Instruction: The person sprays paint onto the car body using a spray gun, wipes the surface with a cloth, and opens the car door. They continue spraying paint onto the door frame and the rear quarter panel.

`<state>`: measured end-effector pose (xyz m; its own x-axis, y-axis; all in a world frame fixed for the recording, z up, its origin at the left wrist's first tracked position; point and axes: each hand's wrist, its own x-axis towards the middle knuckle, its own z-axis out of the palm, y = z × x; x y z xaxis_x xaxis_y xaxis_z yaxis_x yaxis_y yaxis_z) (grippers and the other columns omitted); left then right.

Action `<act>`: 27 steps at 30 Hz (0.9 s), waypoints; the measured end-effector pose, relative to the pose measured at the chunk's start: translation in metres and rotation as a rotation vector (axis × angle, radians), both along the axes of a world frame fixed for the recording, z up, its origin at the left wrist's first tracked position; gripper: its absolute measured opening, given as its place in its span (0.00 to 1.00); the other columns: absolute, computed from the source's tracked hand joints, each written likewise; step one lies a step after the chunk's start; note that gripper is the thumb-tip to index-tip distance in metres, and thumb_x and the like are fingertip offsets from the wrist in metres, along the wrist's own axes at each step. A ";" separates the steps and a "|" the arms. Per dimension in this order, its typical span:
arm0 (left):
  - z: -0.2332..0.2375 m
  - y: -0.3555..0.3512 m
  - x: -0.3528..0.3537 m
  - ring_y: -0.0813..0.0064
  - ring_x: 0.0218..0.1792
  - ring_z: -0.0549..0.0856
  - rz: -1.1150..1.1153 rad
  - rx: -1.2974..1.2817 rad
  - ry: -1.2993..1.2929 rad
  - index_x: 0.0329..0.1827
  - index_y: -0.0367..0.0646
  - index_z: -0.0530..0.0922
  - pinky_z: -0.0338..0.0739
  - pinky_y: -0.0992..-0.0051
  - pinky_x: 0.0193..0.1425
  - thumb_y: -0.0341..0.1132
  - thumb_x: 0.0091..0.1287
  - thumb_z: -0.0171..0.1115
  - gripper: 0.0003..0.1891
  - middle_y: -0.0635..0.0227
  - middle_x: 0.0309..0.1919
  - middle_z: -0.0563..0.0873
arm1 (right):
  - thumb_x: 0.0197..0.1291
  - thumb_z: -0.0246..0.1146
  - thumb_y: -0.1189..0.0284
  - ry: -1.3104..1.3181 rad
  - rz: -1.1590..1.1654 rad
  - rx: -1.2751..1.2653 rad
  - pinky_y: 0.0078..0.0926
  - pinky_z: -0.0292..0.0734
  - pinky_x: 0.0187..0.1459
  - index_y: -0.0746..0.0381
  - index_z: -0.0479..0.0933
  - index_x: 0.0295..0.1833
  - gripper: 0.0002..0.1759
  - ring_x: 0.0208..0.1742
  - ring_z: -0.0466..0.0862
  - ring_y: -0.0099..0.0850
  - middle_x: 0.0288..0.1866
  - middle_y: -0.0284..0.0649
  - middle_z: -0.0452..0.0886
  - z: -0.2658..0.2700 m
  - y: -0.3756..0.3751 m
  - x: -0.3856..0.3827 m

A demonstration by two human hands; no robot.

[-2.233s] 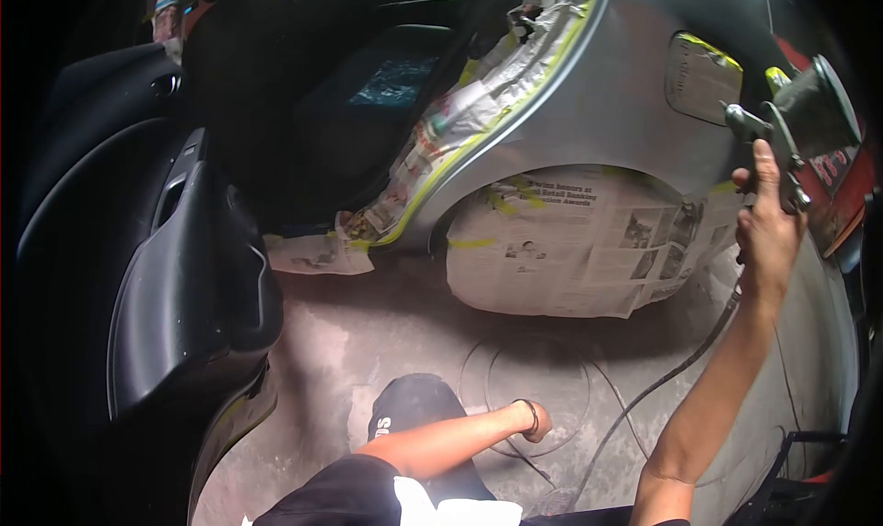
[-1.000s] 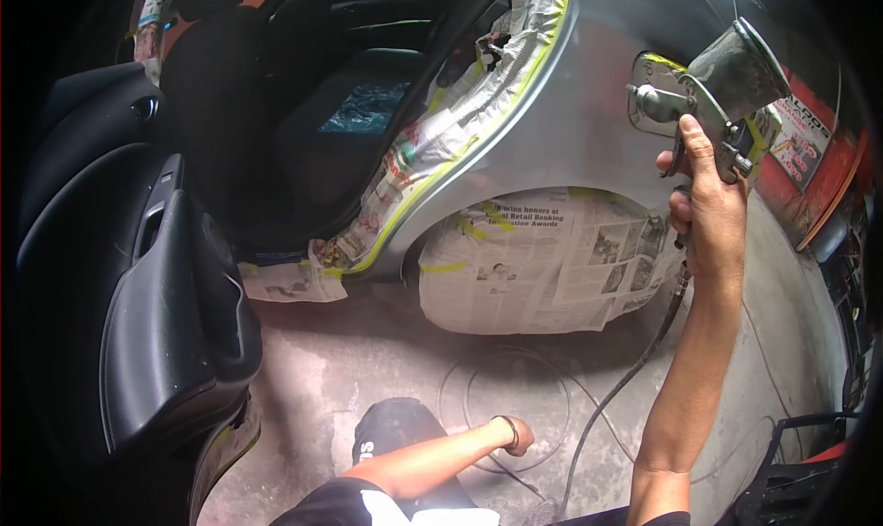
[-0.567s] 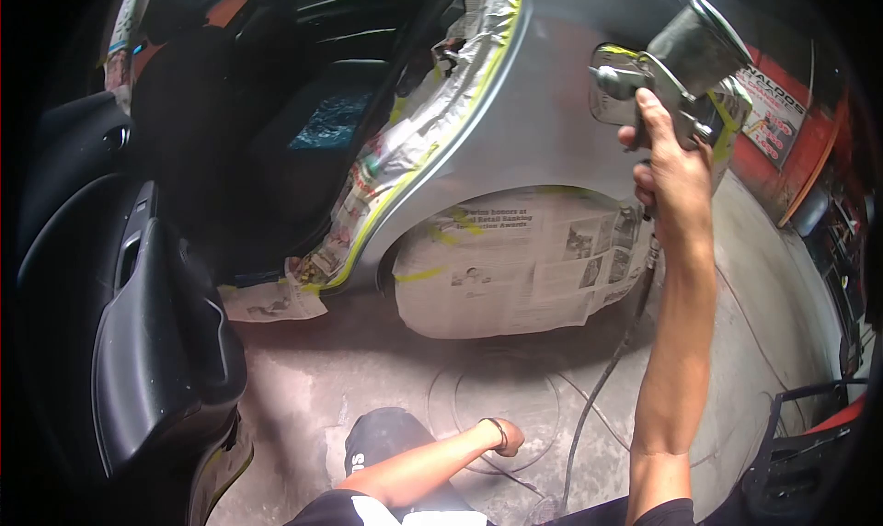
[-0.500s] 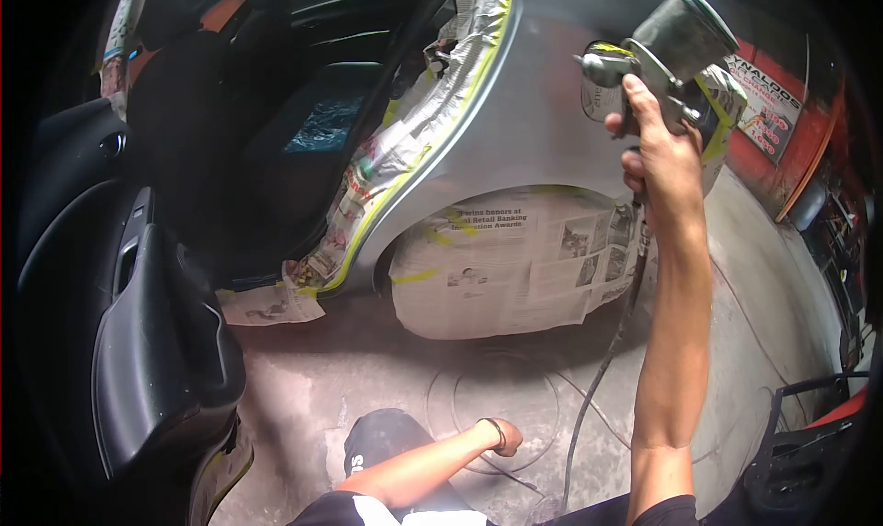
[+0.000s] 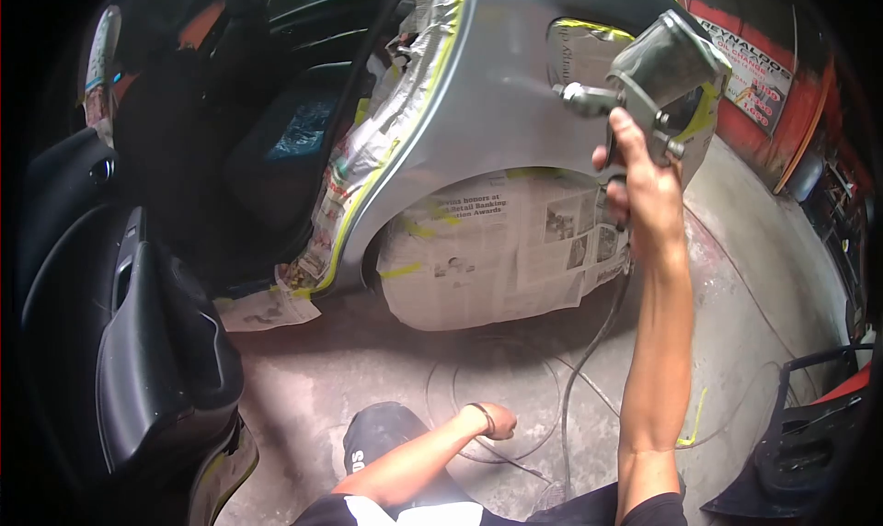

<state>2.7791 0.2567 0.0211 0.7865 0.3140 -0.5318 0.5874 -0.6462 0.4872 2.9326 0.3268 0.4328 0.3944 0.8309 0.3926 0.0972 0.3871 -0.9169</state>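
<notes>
Raised at the right, my right hand is closed around the grip of a paint spray gun. The gun's metal cup sits on top and its nozzle points left, towards the silver-grey rear panel of a car. An air hose hangs from below the gun to the floor. My left hand is low, near my knee, with its fingers curled in; whatever is inside them, if anything, is hidden. Newspaper covers the wheel arch below the panel, held with yellow tape.
An open car door stands at the left. Newspaper and yellow tape line the door opening. Hose coils lie on the concrete floor. A loose black car part is at the lower right, and a sign hangs behind.
The spray gun and my right hand have moved a little left and down in view. The car has also shifted left in view. My left hand stays curled near my knee.
</notes>
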 end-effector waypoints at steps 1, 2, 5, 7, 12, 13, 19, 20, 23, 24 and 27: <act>0.018 0.001 -0.012 0.49 0.59 0.90 0.070 0.014 -0.048 0.59 0.40 0.89 0.82 0.54 0.65 0.42 0.71 0.58 0.21 0.48 0.54 0.92 | 0.75 0.70 0.56 0.008 -0.009 -0.047 0.21 0.59 0.17 0.57 0.88 0.47 0.15 0.18 0.69 0.13 0.31 0.32 0.84 -0.009 -0.005 0.008; 0.031 0.001 -0.022 0.49 0.60 0.89 0.134 0.025 -0.094 0.62 0.41 0.88 0.82 0.54 0.66 0.44 0.73 0.59 0.22 0.48 0.55 0.92 | 0.76 0.69 0.58 -0.080 -0.052 -0.035 0.19 0.68 0.24 0.59 0.88 0.52 0.15 0.22 0.75 0.15 0.32 0.31 0.85 -0.023 0.000 0.021; 0.062 0.004 -0.045 0.48 0.63 0.87 0.319 0.029 -0.055 0.70 0.44 0.83 0.80 0.54 0.70 0.49 0.77 0.58 0.25 0.49 0.58 0.91 | 0.75 0.70 0.55 -0.152 -0.230 0.179 0.16 0.61 0.21 0.57 0.87 0.55 0.17 0.19 0.68 0.11 0.32 0.26 0.84 -0.064 0.025 0.062; 0.077 -0.006 -0.052 0.48 0.64 0.87 0.456 0.033 -0.043 0.70 0.45 0.83 0.80 0.55 0.71 0.49 0.77 0.58 0.25 0.48 0.59 0.90 | 0.76 0.69 0.57 0.011 -0.107 -0.022 0.17 0.59 0.18 0.58 0.85 0.58 0.17 0.18 0.68 0.12 0.34 0.30 0.86 -0.052 0.014 0.090; 0.071 -0.093 -0.060 0.49 0.64 0.87 0.744 -0.030 -0.100 0.70 0.47 0.84 0.78 0.56 0.73 0.47 0.78 0.58 0.24 0.50 0.60 0.90 | 0.75 0.70 0.60 0.118 0.027 -0.248 0.18 0.59 0.16 0.60 0.84 0.52 0.15 0.16 0.68 0.14 0.34 0.32 0.87 -0.020 0.013 0.160; 0.083 -0.119 -0.060 0.49 0.65 0.87 0.776 -0.056 -0.089 0.70 0.47 0.84 0.78 0.56 0.73 0.47 0.78 0.58 0.23 0.50 0.60 0.90 | 0.75 0.70 0.59 0.062 -0.047 -0.227 0.18 0.59 0.16 0.60 0.84 0.50 0.15 0.16 0.68 0.14 0.33 0.32 0.86 -0.019 0.019 0.167; 0.285 -0.248 -0.040 0.53 0.64 0.88 1.114 -0.231 -0.233 0.65 0.41 0.86 0.81 0.62 0.68 0.39 0.79 0.62 0.18 0.49 0.59 0.90 | 0.75 0.70 0.56 0.116 0.019 -0.510 0.23 0.71 0.29 0.63 0.85 0.38 0.20 0.25 0.77 0.17 0.26 0.28 0.82 0.054 0.012 0.171; 0.315 -0.268 -0.043 0.51 0.66 0.86 1.106 -0.168 -0.238 0.66 0.41 0.85 0.80 0.61 0.70 0.39 0.79 0.63 0.18 0.49 0.63 0.88 | 0.75 0.70 0.56 0.064 0.056 -0.517 0.23 0.71 0.29 0.63 0.85 0.39 0.20 0.25 0.78 0.17 0.26 0.28 0.82 0.063 0.014 0.172; 0.411 -0.330 -0.050 0.49 0.73 0.80 1.271 -0.099 -0.219 0.71 0.42 0.81 0.72 0.58 0.79 0.39 0.78 0.62 0.21 0.52 0.70 0.83 | 0.74 0.71 0.55 -0.027 0.008 -0.478 0.24 0.74 0.32 0.63 0.86 0.41 0.20 0.27 0.79 0.18 0.26 0.28 0.82 0.073 0.025 0.177; 0.436 -0.358 -0.058 0.48 0.74 0.79 1.327 -0.068 -0.163 0.73 0.41 0.79 0.71 0.57 0.80 0.39 0.78 0.63 0.23 0.52 0.73 0.81 | 0.74 0.71 0.55 -0.047 -0.030 -0.447 0.24 0.75 0.33 0.63 0.86 0.42 0.20 0.28 0.80 0.19 0.27 0.28 0.83 0.076 0.029 0.178; 0.452 -0.472 -0.152 0.56 0.77 0.77 1.228 -0.310 0.049 0.75 0.40 0.77 0.66 0.60 0.83 0.39 0.78 0.63 0.25 0.53 0.74 0.80 | 0.74 0.69 0.55 -0.071 -0.282 -0.435 0.27 0.79 0.40 0.62 0.87 0.52 0.19 0.31 0.82 0.21 0.27 0.30 0.84 0.093 0.043 0.179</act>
